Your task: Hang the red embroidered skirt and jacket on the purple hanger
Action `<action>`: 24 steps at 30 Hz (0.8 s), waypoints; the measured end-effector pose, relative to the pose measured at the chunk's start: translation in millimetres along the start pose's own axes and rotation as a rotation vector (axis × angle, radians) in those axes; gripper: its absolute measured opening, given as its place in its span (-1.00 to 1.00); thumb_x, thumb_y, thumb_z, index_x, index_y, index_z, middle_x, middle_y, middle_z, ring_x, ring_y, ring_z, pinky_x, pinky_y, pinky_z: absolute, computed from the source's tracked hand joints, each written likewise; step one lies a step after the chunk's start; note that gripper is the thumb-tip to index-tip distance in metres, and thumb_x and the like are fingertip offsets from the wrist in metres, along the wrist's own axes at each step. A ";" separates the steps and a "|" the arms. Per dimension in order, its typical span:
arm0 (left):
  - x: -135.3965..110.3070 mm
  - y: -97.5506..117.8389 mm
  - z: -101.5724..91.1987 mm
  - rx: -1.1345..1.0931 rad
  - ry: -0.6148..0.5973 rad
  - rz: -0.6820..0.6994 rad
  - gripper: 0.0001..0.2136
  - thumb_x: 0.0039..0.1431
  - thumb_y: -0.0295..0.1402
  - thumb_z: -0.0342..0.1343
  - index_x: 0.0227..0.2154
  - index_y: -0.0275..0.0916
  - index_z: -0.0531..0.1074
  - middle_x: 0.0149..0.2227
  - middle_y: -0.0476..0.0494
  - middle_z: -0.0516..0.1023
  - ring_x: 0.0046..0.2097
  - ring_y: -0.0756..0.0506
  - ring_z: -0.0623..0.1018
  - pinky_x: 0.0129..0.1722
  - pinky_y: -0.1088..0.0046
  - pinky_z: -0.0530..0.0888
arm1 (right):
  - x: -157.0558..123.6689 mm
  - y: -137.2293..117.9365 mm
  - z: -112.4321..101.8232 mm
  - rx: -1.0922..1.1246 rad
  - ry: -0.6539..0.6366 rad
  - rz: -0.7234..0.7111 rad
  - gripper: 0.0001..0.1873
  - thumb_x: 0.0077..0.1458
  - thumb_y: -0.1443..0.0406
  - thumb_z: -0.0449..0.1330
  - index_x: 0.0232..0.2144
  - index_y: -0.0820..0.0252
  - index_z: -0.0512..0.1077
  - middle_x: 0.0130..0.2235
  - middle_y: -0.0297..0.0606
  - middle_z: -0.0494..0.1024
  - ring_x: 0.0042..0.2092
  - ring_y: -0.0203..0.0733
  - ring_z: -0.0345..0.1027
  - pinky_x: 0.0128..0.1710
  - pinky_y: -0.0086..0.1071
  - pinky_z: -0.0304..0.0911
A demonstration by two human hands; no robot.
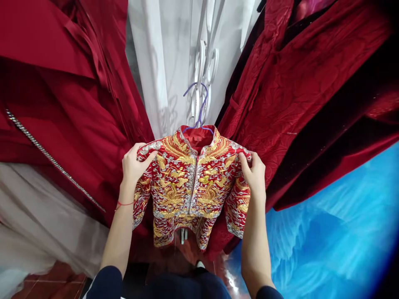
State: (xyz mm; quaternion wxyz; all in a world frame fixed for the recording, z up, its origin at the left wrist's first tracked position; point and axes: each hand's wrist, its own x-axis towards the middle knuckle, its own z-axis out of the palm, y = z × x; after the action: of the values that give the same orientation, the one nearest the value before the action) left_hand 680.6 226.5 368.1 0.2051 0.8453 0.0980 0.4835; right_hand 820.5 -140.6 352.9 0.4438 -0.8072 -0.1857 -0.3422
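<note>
A red jacket (pixel 174 187) with gold and silver embroidery hangs upright in the middle, its stand-up collar at the top. Its purple hanger (pixel 205 97) shows at the neck, the hook hanging on a white plastic chain of loops (pixel 201 62). At the jacket's left shoulder edge, my left hand (pixel 136 161) pinches the fabric, thumb in front and fingers behind. My right hand (pixel 254 168) grips the opposite shoulder in the same way. Both hands' fingertips are partly hidden behind the cloth.
Dark red gowns (pixel 71 104) hang at the left, one with a glittering trim (pixel 56 164). More red patterned and velvet garments (pixel 280 87) hang at the right. White cloth (pixel 149 62) is behind the chain. A bright blue gown (pixel 314 232) fills the lower right, above reddish floor tiles (pixel 52 282).
</note>
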 end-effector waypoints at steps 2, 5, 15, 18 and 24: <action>2.3 4.7 0.0 -0.033 0.010 0.105 -0.64 0.18 -0.04 0.16 -0.12 -0.19 0.48 -0.12 -0.16 0.61 -0.11 -0.15 0.57 -0.06 0.38 0.41 | -2.6 -12.5 2.0 -0.062 0.061 -0.110 -0.51 0.27 -0.04 0.05 0.00 0.19 0.40 -0.06 -0.07 0.53 -0.09 -0.05 0.38 -0.04 -0.17 0.24; 5.9 12.3 1.1 -0.015 -0.005 0.188 -0.67 0.25 -0.08 0.11 -0.06 -0.18 0.47 -0.03 -0.17 0.60 0.00 -0.18 0.54 0.08 0.29 0.36 | -4.0 -32.9 7.8 -0.179 0.084 -0.274 -0.48 0.25 -0.05 0.09 0.10 0.12 0.36 0.07 -0.08 0.49 0.10 0.01 0.31 0.14 -0.06 0.09; 5.6 8.7 12.0 0.031 -0.062 0.166 -0.70 0.31 -0.09 0.04 -0.12 -0.19 0.48 -0.14 -0.17 0.60 -0.10 -0.18 0.55 -0.03 0.28 0.40 | -1.5 -48.5 26.2 -0.267 0.112 -0.201 -0.54 0.25 -0.05 0.09 0.05 0.06 0.39 -0.01 -0.12 0.48 0.04 0.01 0.27 0.09 0.01 0.10; -2.9 26.1 17.9 0.046 0.040 0.224 -0.64 0.30 -0.18 0.06 0.08 -0.20 0.41 0.03 -0.26 0.55 0.07 -0.23 0.50 0.13 0.17 0.34 | -27.1 -72.0 39.2 -0.181 0.345 -0.146 -0.61 0.25 0.05 0.13 -0.03 0.18 0.40 -0.05 -0.03 0.48 0.03 0.01 0.29 0.05 -0.02 0.15; 0.0 71.6 38.0 -0.046 -0.054 0.600 -0.58 0.29 -0.25 0.09 0.19 -0.07 0.33 0.33 -0.21 0.25 0.38 -0.24 0.19 0.32 0.06 0.20 | -65.8 -121.7 77.6 0.168 -0.040 0.079 -0.64 0.32 0.07 0.02 -0.34 0.19 0.43 -0.43 -0.26 0.52 -0.47 -0.28 0.30 -0.38 -0.37 0.17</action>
State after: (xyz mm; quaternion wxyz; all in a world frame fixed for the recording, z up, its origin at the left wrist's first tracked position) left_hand 710.8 152.7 382.7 0.0748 0.8442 -0.1728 0.5019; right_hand 731.3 -9.5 348.5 0.5194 -0.7804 -0.1906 -0.2915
